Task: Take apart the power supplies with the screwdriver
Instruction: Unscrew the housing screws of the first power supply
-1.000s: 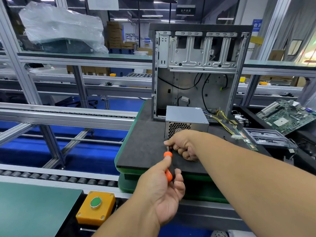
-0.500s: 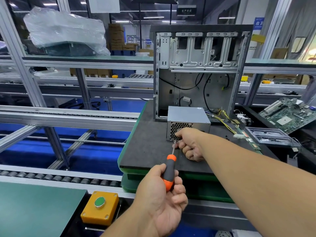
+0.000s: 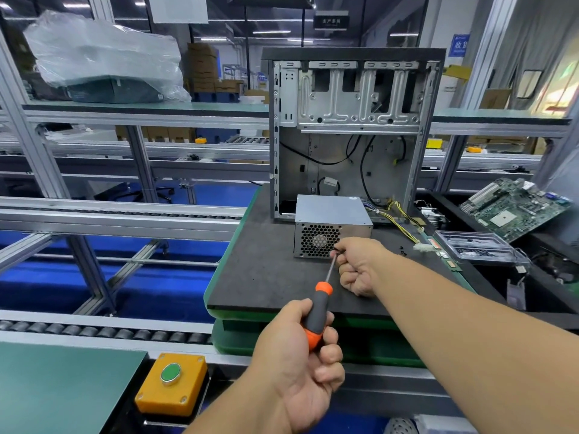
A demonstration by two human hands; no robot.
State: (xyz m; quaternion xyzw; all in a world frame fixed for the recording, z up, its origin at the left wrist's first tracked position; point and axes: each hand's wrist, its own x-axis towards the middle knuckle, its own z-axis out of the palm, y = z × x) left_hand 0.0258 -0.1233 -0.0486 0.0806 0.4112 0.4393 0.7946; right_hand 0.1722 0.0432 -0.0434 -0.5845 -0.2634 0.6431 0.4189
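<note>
Gripping the orange-and-grey screwdriver with fingers curled round its handle, the left hand aims the shaft up at the lower right corner of the power supply's grille. The right hand, fingers curled, pinches the shaft near its tip. The power supply sits on the dark mat, just in front of the open computer case.

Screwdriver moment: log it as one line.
left hand: grips screwdriver handle | right hand: pinches shaft near tip | tip: at power supply front | phase: unscrewing
</note>
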